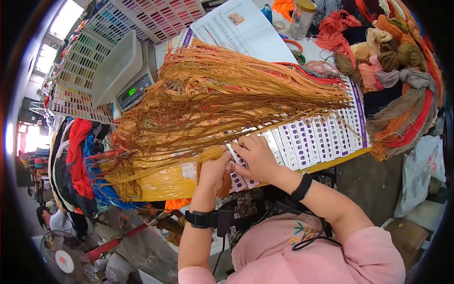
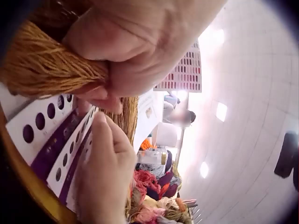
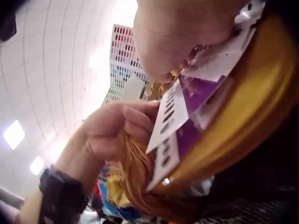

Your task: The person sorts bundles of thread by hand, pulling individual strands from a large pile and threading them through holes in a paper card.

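1. A golden-brown hank of yarn point(image 1: 211, 153) was held in the left hand point(image 1: 215, 171), at the near edge of the yellow-covered table point(image 1: 163, 184); the fingers were curled round it, and brown yarn hung below the palm.
2. The right hand point(image 1: 257, 158) was set just beside the left, over the white punched cards point(image 3: 164, 122). Its fingers were bent, and in the left wrist view the thumb and forefinger were brought close together at the end of a card; whether the card was pinched could not be told.
3. The cards, pierced with rows of round holes and marked with purple, were laid side by side along the table and partly covered by the yarn.
4. Beyond the hands, long loose strands point(image 1: 227, 94) in orange, tan, brown and red were spread across the table.
5. At the far left, a scale point(image 1: 135, 92) with lit green digits was placed in front of a colour chart point(image 1: 82, 59). A printed sheet point(image 1: 243, 31) was laid behind the strands, with a lidded clear jar point(image 1: 301, 21) to its right.
6. Mixed hanks point(image 1: 397, 71) were heaped at the right end, above a plastic bag point(image 1: 418, 173).
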`<action>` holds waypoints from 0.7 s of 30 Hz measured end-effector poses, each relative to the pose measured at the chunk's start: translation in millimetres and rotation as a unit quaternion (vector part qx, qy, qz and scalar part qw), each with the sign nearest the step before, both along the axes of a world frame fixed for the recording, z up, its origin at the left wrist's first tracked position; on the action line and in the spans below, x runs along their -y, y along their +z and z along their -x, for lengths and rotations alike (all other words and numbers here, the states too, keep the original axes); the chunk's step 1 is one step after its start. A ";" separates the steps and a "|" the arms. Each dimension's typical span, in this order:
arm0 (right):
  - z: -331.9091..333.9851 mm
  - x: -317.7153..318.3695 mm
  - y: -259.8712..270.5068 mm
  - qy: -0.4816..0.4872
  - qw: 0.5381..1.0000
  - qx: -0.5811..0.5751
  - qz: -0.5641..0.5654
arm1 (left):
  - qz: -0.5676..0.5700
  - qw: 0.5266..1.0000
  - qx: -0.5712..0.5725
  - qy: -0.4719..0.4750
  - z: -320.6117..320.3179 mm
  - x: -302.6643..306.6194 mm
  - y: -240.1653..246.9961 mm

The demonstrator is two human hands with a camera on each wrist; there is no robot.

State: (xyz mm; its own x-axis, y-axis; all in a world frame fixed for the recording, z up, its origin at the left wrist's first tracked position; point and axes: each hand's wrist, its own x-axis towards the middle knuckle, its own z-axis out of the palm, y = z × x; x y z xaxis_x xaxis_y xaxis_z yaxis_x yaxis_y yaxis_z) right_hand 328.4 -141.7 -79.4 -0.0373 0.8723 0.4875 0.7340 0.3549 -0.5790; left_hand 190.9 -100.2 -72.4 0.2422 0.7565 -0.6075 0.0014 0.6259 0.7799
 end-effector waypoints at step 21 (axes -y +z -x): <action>-5.1 0.1 -10.1 0.007 0.996 -0.071 0.053 | 0.000 0.989 -0.098 -0.110 37.7 -8.6 39.8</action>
State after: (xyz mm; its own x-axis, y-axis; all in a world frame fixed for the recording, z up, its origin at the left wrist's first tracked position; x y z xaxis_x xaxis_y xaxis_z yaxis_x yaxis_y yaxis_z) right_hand 333.5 -141.8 -89.4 0.0127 0.9191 0.3939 0.6377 0.2960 -0.7112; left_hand 153.3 -91.6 -32.6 0.2792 0.6983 -0.6592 0.2881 0.5939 0.7512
